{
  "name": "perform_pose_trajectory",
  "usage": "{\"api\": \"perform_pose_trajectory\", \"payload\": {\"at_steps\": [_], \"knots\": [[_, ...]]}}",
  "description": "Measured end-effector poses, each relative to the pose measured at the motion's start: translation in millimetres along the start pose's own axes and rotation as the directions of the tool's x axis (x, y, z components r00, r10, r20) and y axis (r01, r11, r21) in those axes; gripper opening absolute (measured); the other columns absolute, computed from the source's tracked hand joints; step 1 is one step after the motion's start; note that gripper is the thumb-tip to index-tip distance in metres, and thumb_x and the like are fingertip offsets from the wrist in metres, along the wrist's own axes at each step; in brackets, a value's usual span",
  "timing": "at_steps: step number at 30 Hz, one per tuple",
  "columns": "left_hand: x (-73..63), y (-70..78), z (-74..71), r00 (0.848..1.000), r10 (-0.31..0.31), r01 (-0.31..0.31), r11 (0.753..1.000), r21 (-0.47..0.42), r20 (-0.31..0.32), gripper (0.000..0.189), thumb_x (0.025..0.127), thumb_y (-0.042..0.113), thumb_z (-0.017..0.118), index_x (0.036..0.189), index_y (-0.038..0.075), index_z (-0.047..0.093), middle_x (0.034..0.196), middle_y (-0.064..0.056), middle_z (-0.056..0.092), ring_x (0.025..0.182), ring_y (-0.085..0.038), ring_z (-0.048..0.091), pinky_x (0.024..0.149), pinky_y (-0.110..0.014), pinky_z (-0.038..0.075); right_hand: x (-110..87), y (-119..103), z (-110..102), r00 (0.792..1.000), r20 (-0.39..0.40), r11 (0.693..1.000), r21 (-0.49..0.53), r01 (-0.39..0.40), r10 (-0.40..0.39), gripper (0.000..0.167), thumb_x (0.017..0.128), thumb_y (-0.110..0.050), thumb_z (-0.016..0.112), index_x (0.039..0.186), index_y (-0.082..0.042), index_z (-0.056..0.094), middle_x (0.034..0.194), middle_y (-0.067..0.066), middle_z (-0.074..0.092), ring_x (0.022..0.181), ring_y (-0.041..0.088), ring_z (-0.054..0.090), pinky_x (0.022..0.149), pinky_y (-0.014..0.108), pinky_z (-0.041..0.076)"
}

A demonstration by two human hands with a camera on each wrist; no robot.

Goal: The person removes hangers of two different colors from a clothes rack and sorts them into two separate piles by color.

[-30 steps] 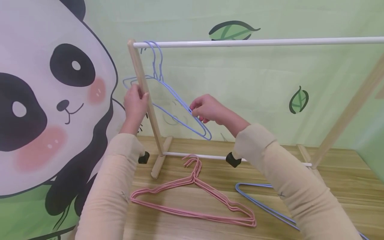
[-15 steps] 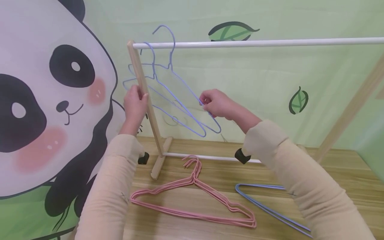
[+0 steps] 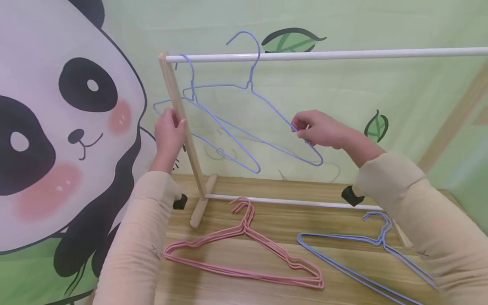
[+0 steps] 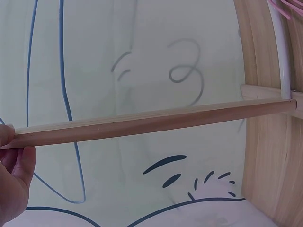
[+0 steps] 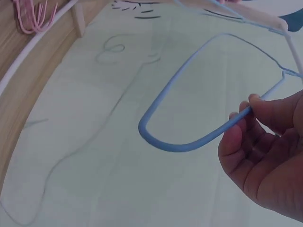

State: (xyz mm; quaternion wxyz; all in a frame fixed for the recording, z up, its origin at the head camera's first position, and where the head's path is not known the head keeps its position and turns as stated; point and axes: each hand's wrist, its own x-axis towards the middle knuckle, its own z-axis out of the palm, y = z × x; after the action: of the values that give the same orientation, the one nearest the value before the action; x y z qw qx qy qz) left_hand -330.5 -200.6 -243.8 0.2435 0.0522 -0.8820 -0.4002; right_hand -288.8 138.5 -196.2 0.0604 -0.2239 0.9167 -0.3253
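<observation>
In the head view my left hand [image 3: 169,131] grips the left wooden post [image 3: 193,161] of a clothes rack. The left wrist view shows fingers and thumb around that post [image 4: 156,127]. My right hand [image 3: 322,129] pinches the right shoulder of a blue clothes hanger [image 3: 250,80]. This hanger's hook stands above the white rail [image 3: 324,55], its neck in front of it. In the right wrist view, thumb and fingers hold the hanger [image 5: 175,147] near its rounded end. Another blue hanger [image 3: 192,80] hangs on the rail beside the post.
Several pink hangers [image 3: 245,224] lie stacked on the wooden tabletop [image 3: 228,296]. To their right lie blue hangers [image 3: 381,240], partly hidden by my right sleeve. A white lower bar [image 3: 286,201] spans the rack's feet. Behind stands a green backdrop with a printed panda [image 3: 34,127].
My right hand has lifted one of two hung blue hangers off the rail and carried it to the right. The other stays hung. My left hand keeps its hold on the post.
</observation>
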Motion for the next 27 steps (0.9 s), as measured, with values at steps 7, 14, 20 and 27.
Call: {"api": "perform_pose_trajectory", "payload": {"at_steps": [7, 14, 20, 27], "knots": [[0.5, -0.4, 0.5, 1.000, -0.004, 0.004, 1.000, 0.003, 0.008, 0.028, 0.090, 0.015, 0.045, 0.115, 0.003, 0.044, 0.109, -0.015, 0.053, 0.099, -0.026, 0.053, 0.083, -0.034, 0.052, -26.2, 12.5, -21.5, 1.000, 0.024, 1.000, -0.024, 0.016, -0.015, 0.009, 0.087, 0.000, 0.043, 0.096, -0.001, 0.047, 0.080, 0.008, 0.044, 0.062, 0.020, 0.043, 0.055, 0.027, 0.043], [0.1, 0.4, 0.8, 1.000, -0.007, 0.007, 1.000, 0.002, 0.013, 0.029, 0.090, 0.015, 0.044, 0.116, 0.003, 0.043, 0.110, -0.015, 0.053, 0.100, -0.026, 0.053, 0.083, -0.034, 0.053, -52.4, 27.8, -39.1, 0.999, 0.042, 0.999, -0.035, -0.013, 0.014, 0.009, 0.088, 0.000, 0.043, 0.096, 0.000, 0.046, 0.080, 0.009, 0.044, 0.064, 0.019, 0.043, 0.056, 0.027, 0.044], [-1.1, 0.8, -0.2, 1.000, -0.006, 0.006, 1.000, -0.005, 0.020, 0.029, 0.090, 0.015, 0.044, 0.117, 0.003, 0.042, 0.112, -0.016, 0.052, 0.102, -0.027, 0.053, 0.083, -0.034, 0.052, -67.3, 43.0, -45.8, 0.997, 0.064, 0.997, -0.062, -0.037, 0.041, 0.011, 0.088, -0.001, 0.044, 0.098, 0.000, 0.046, 0.079, 0.007, 0.044, 0.064, 0.018, 0.043, 0.055, 0.026, 0.043], [-0.7, -1.6, 0.7, 0.999, 0.036, -0.036, 0.999, 0.024, -0.010, 0.028, 0.090, 0.015, 0.045, 0.114, 0.001, 0.044, 0.107, -0.016, 0.053, 0.098, -0.027, 0.053, 0.081, -0.036, 0.053, -87.8, 59.0, -48.2, 0.994, 0.095, 0.994, -0.103, -0.041, 0.051, 0.012, 0.088, -0.001, 0.043, 0.099, -0.001, 0.047, 0.078, 0.007, 0.045, 0.064, 0.016, 0.044, 0.056, 0.026, 0.045]]}}
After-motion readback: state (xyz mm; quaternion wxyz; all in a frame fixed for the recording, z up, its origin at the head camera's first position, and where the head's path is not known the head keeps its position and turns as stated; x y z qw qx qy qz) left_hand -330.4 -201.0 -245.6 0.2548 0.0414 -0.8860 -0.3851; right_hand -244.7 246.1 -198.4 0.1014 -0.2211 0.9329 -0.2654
